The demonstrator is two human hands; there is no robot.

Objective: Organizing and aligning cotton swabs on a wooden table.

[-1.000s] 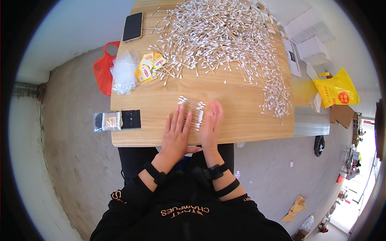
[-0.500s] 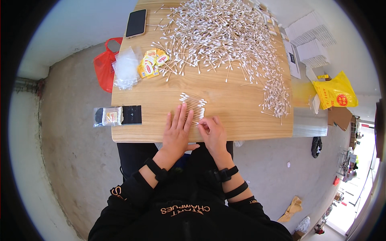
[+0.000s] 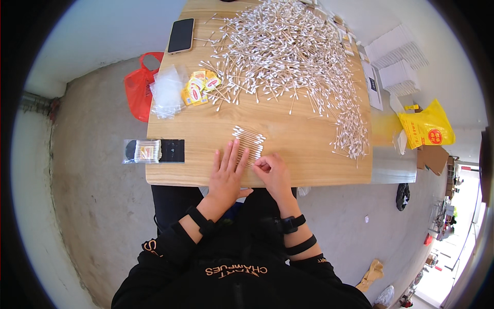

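Note:
A neat row of cotton swabs [image 3: 251,137] lies side by side on the wooden table, close to its front edge. My left hand [image 3: 224,174] rests with fingers stretched out over the left part of this row and hides some of the sticks. At the row's near right end, my right hand [image 3: 275,174] is closed in a pinch on the tip of a cotton swab, most of it hidden by the fingers. Beyond both hands spreads a big loose heap of cotton swabs [image 3: 288,56], trailing down the right side.
Yellow-and-white paper cards [image 3: 195,88] lie beside clear plastic bags [image 3: 168,93] at the left. A phone [image 3: 181,35] is behind them. A clear packet of swabs [image 3: 147,151] overhangs the left edge on a black strip [image 3: 173,151]. Red [image 3: 138,87] and yellow bags [image 3: 429,126] flank the table [image 3: 309,149].
The whole view has shifted slightly. Against the row of swabs both hands hold nearly the same places, the left still flat and the right still pinched.

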